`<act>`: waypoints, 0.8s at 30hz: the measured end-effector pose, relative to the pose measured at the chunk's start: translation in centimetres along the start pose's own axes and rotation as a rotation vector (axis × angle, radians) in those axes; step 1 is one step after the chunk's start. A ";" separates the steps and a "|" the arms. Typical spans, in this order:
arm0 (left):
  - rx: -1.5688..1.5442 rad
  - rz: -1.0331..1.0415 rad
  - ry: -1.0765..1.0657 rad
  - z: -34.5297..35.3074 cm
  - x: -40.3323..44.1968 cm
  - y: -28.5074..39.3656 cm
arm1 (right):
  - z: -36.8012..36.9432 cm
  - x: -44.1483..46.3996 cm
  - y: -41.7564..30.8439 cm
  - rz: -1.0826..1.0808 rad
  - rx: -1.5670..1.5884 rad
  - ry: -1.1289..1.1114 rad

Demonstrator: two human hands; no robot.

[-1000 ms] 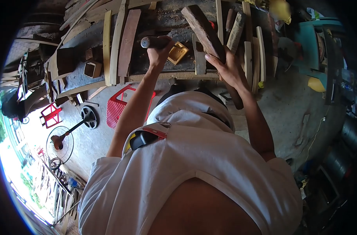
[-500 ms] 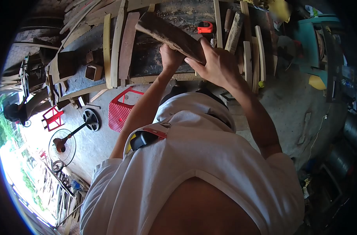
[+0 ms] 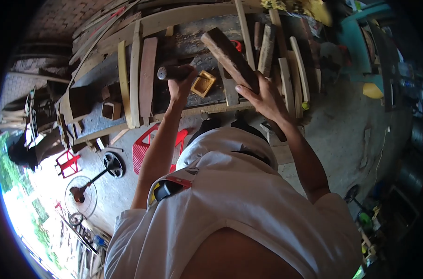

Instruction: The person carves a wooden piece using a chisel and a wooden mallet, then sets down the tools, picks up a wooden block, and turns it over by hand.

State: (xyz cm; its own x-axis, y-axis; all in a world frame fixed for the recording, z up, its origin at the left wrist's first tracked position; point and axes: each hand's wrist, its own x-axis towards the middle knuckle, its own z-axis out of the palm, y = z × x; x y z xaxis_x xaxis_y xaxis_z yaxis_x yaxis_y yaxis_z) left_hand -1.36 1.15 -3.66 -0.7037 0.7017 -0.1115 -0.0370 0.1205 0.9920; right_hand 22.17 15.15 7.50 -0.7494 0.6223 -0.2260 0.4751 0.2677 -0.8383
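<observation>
Wood, dark brown and roughly squared with worn, scuffed edges, forms the thick club [image 3: 230,58] that the right hand [image 3: 267,97] grips near its lower end, fingers wrapped around it and thumb along its near side; a narrower dark length shows behind the wrist. It is tilted above the worktop [image 3: 188,44], its far end leaning toward the left. The left hand [image 3: 180,84] is closed round a dark, cylindrical handle [image 3: 172,73] with a pale, battered round end. Just beside that fist lies a small yellow wooden block [image 3: 203,84] with a squarish recess. On the pocket item [image 3: 181,181] at the person's chest, a red strip shows, any lettering too small to read. Half a second ago the club reached across over the left hand, covering the yellow block; now it is drawn well apart and the block shows again, while the red-orange tape measure [image 3: 238,45], plain then, is partly hidden behind the club.
</observation>
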 end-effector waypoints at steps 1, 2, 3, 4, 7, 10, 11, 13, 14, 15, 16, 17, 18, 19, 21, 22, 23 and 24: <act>0.055 0.018 0.050 0.2 -0.1 -0.5 | 0.3 -0.1 0.4 -0.045 0.004 0.034; 0.103 0.035 0.092 0.7 -0.2 -0.9 | 0.5 -0.3 0.9 -0.083 0.002 0.074; 0.080 0.018 0.075 0.8 -0.2 -1.3 | 0.7 -0.2 1.6 -0.085 -0.053 0.058; 0.050 -0.005 0.048 1.2 -0.1 -1.7 | 0.9 -0.3 2.0 -0.041 -0.040 0.046; 0.093 0.099 -0.009 3.2 -0.5 -1.1 | 1.0 -0.7 1.3 0.013 -0.135 0.058; 0.136 0.060 0.020 2.9 -0.6 -0.4 | 1.3 -0.5 0.2 -0.061 -0.104 0.071; 0.212 0.053 0.030 2.8 -0.4 -0.5 | 1.4 -0.2 -0.1 -0.108 -0.061 0.086; 0.101 0.031 0.015 3.3 -0.8 1.2 | 1.4 0.1 -1.6 -0.219 -0.002 0.124; 0.057 -0.018 0.006 3.4 -0.9 2.2 | 1.1 -0.1 -3.0 -0.223 0.023 0.121; 0.064 -0.009 -0.051 3.0 -0.7 2.5 | 1.0 0.0 -3.8 -0.245 0.013 0.140; 0.069 -0.005 -0.107 2.7 -0.5 2.7 | 1.0 0.1 -4.5 -0.265 0.001 0.156; 0.123 0.062 -0.131 2.5 -0.1 2.4 | 0.8 0.0 -5.4 -0.311 0.021 0.166; 0.176 0.126 -0.154 2.3 0.0 2.2 | 0.6 -0.1 -6.2 -0.323 0.022 0.144; 0.239 0.175 -0.093 2.6 -0.5 2.8 | 0.5 -0.4 -7.0 -0.343 0.023 0.131; 0.277 0.276 -0.033 2.7 -0.3 1.4 | 1.1 -0.2 -7.3 -0.457 -0.057 0.185; 0.257 0.317 -0.023 2.9 -0.4 1.4 | 1.4 -0.1 -7.0 -0.462 -0.062 0.177; 0.359 0.321 -0.016 3.0 -0.1 0.9 | 1.7 0.1 -6.5 -0.396 -0.259 0.107; 0.353 0.322 -0.010 3.1 -0.2 1.0 | 1.9 0.3 -6.2 -0.327 -0.455 0.038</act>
State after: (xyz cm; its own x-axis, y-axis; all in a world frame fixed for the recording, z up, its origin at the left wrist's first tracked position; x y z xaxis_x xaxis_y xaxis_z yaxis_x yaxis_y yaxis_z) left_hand 0.92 3.31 -2.87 -0.6326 0.7493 0.1961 0.4268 0.1259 0.8955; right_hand 18.12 12.34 11.70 -0.8782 0.4771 0.0346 0.3780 0.7365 -0.5609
